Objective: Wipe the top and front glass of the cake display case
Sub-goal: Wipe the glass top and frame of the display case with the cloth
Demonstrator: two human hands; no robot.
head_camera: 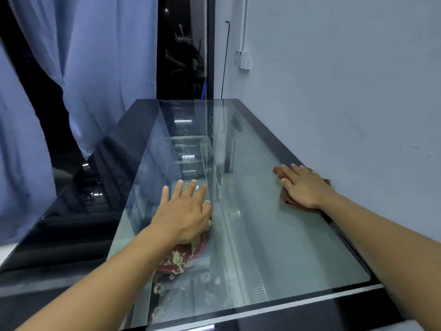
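blue curtain (pixel 100 56), grey wall (pixel 346 80), wall socket (pixel 244 59)

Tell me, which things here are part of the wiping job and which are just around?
Part of the job: top glass, brown cloth under the right hand, left hand flat on the glass.

Just around: red cake inside, blue curtain, wall socket.

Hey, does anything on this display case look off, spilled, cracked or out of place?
Nothing stands out. The top glass looks whole and unspilled. The right hand presses a brown cloth flat near the wall-side edge, and the left hand rests open on the glass.
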